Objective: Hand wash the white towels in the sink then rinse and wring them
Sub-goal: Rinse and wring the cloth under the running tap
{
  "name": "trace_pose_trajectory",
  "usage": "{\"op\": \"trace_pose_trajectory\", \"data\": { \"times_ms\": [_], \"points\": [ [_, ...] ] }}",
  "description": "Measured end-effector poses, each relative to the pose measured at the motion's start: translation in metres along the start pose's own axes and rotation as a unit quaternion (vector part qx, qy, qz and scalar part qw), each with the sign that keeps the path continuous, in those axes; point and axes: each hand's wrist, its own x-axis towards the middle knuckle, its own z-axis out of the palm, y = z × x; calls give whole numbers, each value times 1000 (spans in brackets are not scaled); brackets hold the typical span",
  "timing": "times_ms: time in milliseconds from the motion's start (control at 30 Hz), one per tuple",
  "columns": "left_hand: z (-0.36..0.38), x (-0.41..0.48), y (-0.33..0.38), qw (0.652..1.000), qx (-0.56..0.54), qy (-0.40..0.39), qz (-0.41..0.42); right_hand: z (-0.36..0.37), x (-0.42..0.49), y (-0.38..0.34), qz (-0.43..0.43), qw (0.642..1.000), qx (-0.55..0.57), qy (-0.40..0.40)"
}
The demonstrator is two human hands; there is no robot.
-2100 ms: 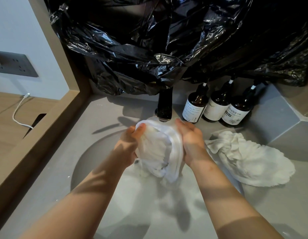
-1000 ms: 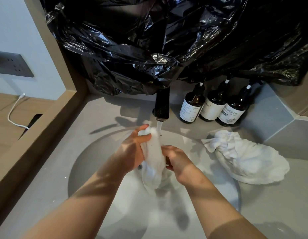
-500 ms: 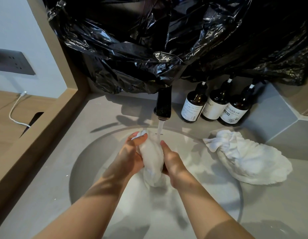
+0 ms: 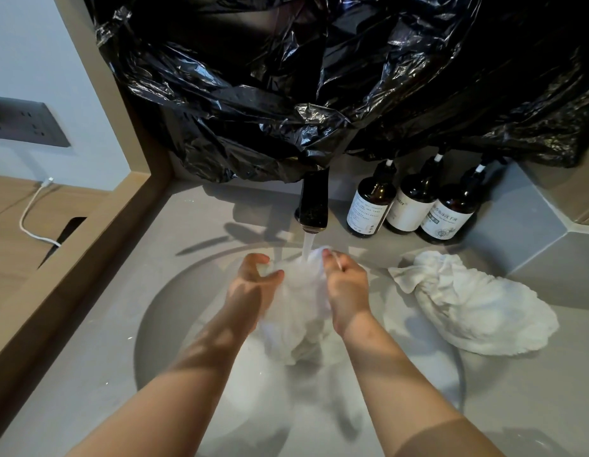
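Both hands, left hand (image 4: 253,288) and right hand (image 4: 347,288), grip my bunched white cloth towel (image 4: 298,311) under the black tap's (image 4: 314,206) stream above the round grey sink (image 4: 161,311); a loosening grip could splash water onto the surface.

Probably a bathroom: round sink (image 4: 161,311), black tap (image 4: 314,206), pump bottles (image 4: 415,199).

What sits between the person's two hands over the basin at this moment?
In the head view, a bunched white towel is held between the left hand and right hand, with the faucet's water stream falling onto it.
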Motion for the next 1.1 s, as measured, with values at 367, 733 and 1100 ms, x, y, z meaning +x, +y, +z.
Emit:
{"op": "trace_pose_trajectory", "data": {
  "times_ms": [367, 733, 1100],
  "points": [
    [-5, -4, 16, 978, -144, -144, -43, -2, -11, 19, 143, 968, 109, -174],
    [-3, 7, 10, 973, -193, -50, -116, -6, -6, -16, 128, 954, 194, -187],
    [-1, -2, 4, 966, -184, -102, -149, -12, -5, -12, 102, 974, 58, -194]
  ]
}}
